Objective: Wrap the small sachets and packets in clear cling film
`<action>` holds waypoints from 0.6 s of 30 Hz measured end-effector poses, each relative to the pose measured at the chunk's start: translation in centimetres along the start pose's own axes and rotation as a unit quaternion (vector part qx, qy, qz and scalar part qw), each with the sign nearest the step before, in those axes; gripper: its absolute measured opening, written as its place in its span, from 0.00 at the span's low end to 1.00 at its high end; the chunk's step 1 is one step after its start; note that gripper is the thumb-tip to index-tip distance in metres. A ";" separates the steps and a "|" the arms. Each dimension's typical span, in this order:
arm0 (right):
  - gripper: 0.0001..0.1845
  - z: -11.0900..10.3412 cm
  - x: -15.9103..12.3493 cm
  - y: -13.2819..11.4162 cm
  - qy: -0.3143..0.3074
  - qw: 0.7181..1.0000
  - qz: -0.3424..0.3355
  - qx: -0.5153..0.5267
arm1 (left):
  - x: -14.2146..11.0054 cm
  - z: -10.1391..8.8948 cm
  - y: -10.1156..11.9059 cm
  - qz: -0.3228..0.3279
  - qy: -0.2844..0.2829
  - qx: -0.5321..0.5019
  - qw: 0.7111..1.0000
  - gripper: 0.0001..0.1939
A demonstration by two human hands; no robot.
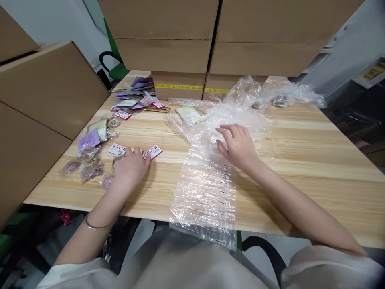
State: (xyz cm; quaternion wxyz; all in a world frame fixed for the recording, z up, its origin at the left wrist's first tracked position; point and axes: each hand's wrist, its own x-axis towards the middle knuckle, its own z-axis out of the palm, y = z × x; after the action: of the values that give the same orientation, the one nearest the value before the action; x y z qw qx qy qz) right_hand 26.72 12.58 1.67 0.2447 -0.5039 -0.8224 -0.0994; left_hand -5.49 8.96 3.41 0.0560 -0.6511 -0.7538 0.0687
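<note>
My left hand rests knuckles-up on the wooden table, fingers curled over small white-and-red labelled packets; what it grips is hidden. My right hand lies open, fingers spread, on a long sheet of clear air-column wrap that runs from the table's front edge toward the back. A pale green packet lies under the crumpled plastic beyond it.
Small purple and clear packets are scattered at the left, with more at the back left. Large cardboard boxes stand at the left and more boxes along the back. Crumpled clear plastic lies at the back right.
</note>
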 end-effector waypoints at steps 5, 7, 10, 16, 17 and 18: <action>0.17 -2.1 -4.9 -1.0 -0.016 0.998 -0.006 0.061 | 2.0 2.9 -1.4 0.117 0.034 0.026 0.992 0.33; 0.16 -2.6 -6.3 0.0 -0.016 0.997 0.015 0.074 | 2.6 3.7 -1.4 0.165 0.067 0.030 0.984 0.30; 0.16 -3.1 -8.0 1.3 -0.030 0.994 0.064 0.086 | 2.5 3.6 -1.5 0.164 0.109 0.020 0.980 0.29; 0.17 -2.9 -10.4 2.1 -0.046 0.983 0.126 0.124 | 0.7 2.5 -2.2 0.031 0.097 0.049 0.994 0.35; 0.17 -2.7 -10.6 2.1 -0.050 0.982 0.128 0.130 | 0.7 2.6 -2.3 0.024 0.068 0.055 0.996 0.35; 0.17 -2.6 -10.8 2.1 -0.053 0.981 0.127 0.134 | 0.9 2.8 -2.4 0.018 0.041 0.060 0.997 0.35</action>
State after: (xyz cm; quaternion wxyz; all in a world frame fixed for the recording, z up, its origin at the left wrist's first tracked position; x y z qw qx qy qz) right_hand 33.30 4.10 -1.69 0.2771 -0.5711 -0.7695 0.0700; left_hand -8.50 9.42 1.05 0.1249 -0.6622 -0.7336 0.0879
